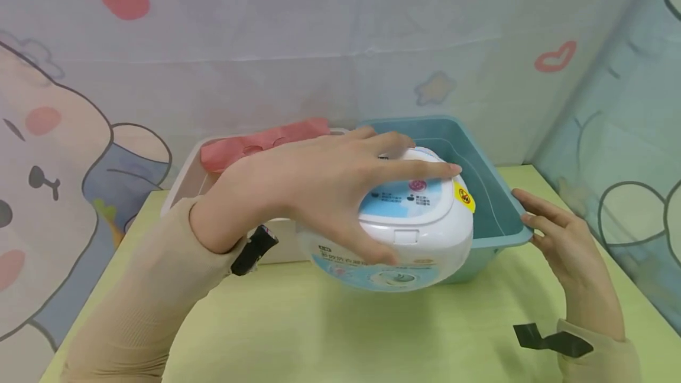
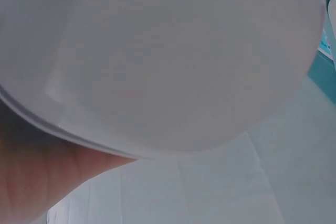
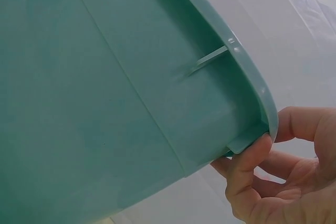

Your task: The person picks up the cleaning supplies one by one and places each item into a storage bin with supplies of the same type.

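My left hand (image 1: pixel 340 179) grips a white lidded laundry detergent tub (image 1: pixel 420 244) with a blue label, fingers over the lid and thumb along the front. The tub is held above the table and overlaps the front left part of a teal plastic bin (image 1: pixel 492 188). Its pale underside (image 2: pixel 178 66) fills most of the left wrist view, with part of the left hand (image 2: pixel 58 174) below. My right hand (image 1: pixel 569 247) pinches the bin's right front rim between thumb and fingers. In the right wrist view, fingers of this hand (image 3: pixel 286 177) bend round the rim corner.
A white bin (image 1: pixel 181 185) stands left of the teal one, partly hidden by my left arm. Pink fabric (image 1: pixel 223 155) lies over its back. Both bins stand on a light green table (image 1: pixel 255 318), with a printed cloth (image 1: pixel 298 22) hanging behind.
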Action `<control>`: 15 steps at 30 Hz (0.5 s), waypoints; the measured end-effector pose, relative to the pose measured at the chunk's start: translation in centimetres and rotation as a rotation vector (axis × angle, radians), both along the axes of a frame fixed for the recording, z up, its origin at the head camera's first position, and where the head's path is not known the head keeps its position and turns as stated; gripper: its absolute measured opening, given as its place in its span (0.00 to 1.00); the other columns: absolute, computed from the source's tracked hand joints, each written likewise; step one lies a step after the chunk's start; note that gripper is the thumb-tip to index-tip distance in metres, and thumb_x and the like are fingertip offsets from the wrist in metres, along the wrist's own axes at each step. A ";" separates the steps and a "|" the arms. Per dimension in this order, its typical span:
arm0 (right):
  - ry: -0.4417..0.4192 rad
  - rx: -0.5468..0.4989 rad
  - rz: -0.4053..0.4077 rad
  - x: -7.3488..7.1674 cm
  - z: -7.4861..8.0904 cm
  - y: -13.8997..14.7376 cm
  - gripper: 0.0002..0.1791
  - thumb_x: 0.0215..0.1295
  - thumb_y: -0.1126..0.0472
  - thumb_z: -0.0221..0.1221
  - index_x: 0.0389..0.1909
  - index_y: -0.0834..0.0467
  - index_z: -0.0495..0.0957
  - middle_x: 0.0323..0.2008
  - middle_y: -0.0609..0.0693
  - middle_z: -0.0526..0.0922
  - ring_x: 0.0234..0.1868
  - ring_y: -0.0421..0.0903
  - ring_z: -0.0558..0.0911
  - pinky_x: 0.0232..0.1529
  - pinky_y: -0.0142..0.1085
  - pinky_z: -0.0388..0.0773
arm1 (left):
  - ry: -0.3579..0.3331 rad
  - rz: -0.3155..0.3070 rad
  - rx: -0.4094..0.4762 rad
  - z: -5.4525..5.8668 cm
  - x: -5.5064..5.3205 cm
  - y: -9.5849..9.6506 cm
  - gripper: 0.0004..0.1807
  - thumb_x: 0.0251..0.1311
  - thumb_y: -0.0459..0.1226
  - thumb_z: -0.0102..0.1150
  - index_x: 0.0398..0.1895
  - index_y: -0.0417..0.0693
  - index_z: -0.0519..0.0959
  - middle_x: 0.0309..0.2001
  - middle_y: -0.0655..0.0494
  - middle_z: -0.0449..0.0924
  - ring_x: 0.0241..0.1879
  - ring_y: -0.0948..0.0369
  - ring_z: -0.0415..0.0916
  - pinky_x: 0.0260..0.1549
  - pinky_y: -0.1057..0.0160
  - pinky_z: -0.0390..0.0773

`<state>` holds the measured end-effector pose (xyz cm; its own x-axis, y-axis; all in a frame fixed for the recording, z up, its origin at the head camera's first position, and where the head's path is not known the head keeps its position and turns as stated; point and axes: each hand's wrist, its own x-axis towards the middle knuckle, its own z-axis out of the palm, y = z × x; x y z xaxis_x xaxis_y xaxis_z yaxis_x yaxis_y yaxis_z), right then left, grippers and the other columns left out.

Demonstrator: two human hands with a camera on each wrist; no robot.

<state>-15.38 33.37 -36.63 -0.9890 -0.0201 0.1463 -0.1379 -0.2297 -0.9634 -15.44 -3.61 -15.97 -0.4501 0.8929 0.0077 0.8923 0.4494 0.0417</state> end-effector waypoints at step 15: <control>-0.025 0.005 -0.017 -0.2 0.2 -0.8 0.20 0.67 0.71 0.53 0.57 0.54 0.78 0.55 0.38 0.78 0.46 0.33 0.81 0.43 0.25 0.80 | 0.103 -0.005 -0.081 -0.4 -3.8 4.0 0.47 0.46 0.70 0.53 0.72 0.86 0.46 0.68 0.63 0.58 0.58 0.62 0.63 0.46 0.63 0.73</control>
